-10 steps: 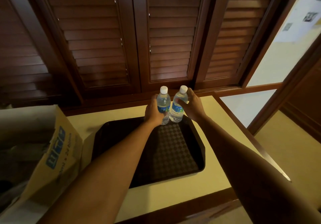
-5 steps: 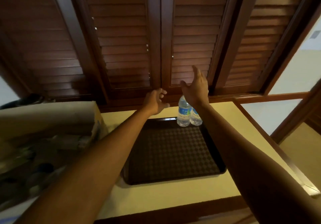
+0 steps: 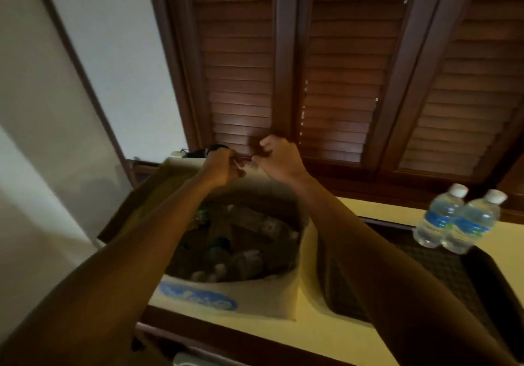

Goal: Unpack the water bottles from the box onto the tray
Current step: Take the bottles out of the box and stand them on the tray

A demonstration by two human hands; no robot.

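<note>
step: reach for next bottles | left hand (image 3: 224, 167) and right hand (image 3: 279, 157) curled, empty, above box (image 3: 226, 297) | two water bottles (image 3: 456, 219) upright on tray (image 3: 479, 275) | next: lower hands into box

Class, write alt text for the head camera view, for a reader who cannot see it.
Two bare hands, left hand and right hand, hover loosely curled and empty above an open cardboard box with dim bottles inside. At right, two water bottles stand upright, side by side, on a dark tray.
</note>
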